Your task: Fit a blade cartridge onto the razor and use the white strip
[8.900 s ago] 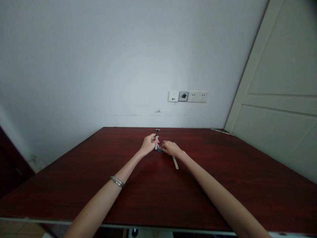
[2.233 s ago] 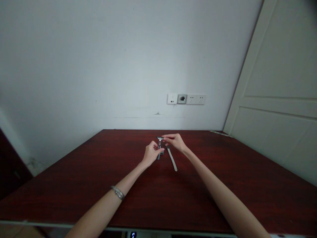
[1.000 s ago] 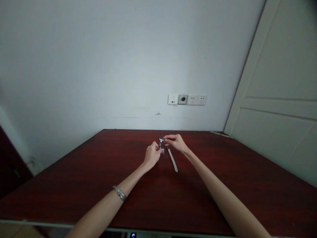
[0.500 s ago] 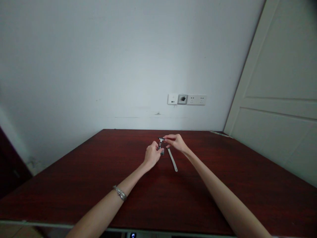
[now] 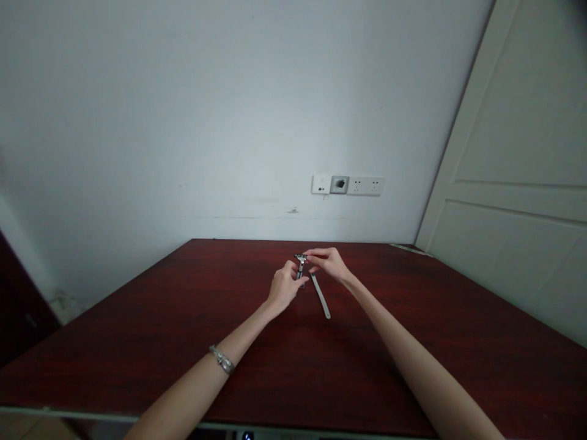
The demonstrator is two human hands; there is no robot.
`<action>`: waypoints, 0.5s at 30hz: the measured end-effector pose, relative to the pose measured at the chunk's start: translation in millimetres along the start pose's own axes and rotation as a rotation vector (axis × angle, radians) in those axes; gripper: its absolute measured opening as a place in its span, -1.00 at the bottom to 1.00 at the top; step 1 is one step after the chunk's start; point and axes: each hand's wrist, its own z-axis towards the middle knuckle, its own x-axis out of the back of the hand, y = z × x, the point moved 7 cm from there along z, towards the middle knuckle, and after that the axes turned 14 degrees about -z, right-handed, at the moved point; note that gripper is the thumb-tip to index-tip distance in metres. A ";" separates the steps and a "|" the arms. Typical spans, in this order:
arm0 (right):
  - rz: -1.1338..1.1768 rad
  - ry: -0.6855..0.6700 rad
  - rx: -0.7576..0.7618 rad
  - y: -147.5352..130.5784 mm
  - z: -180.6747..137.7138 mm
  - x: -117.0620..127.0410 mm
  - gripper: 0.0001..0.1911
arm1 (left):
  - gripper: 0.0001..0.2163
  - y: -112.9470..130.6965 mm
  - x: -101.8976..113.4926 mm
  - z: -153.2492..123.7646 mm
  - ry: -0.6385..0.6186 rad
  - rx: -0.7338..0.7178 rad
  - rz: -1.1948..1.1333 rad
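In the head view, a small metallic T-shaped razor is upright above the far middle of the table. My left hand is closed round its dark lower handle, thumb in front. The fingertips of my right hand pinch the right end of the razor's head. Just under the right fingers lies a long, thin pale strip with a small hole at its near end. A small object shows below my left thumb, mostly hidden, so its kind is unclear.
The dark red wooden table runs back to a white wall. Sockets sit low on that wall. A pale panelled door borders the right side. A silver bracelet circles my left wrist.
The razor has turned slightly, its handle now standing straighter. Less of the small object below my left thumb shows. Both hands keep their hold.
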 end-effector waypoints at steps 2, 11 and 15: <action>0.001 0.004 -0.001 -1.2 -0.4 0.0 -0.67 | -0.81 2.4 -1.6 0.1 -0.021 -0.035 -0.029; 0.022 0.017 -0.018 3.7 2.1 1.0 -0.65 | -0.84 2.1 -3.3 0.4 -0.041 -0.096 -0.051; -0.009 0.015 -0.020 1.5 1.6 1.3 -0.66 | -0.84 5.7 -2.4 0.4 -0.047 -0.112 -0.042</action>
